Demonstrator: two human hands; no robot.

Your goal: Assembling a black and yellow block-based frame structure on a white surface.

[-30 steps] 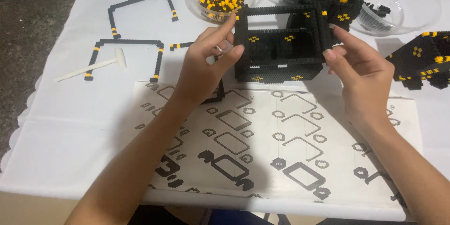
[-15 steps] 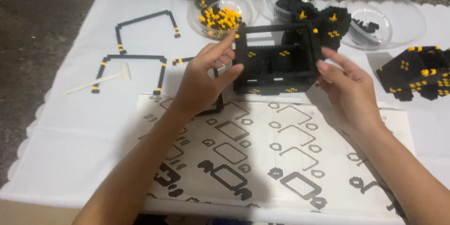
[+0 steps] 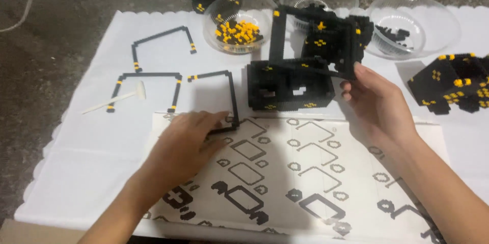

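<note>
Black brick model [image 3: 300, 66] upright, right hand [image 3: 379, 104] gripping edge

Single head-worn view, close, steeply down onto the white cloth [image 3: 102, 152].

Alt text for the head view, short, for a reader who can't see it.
The right hand steadies a black-and-yellow brick model on a white cloth, while the left hand touches a thin black brick frame beside a printed instruction sheet. Clear bowls of bricks stand behind.
</note>
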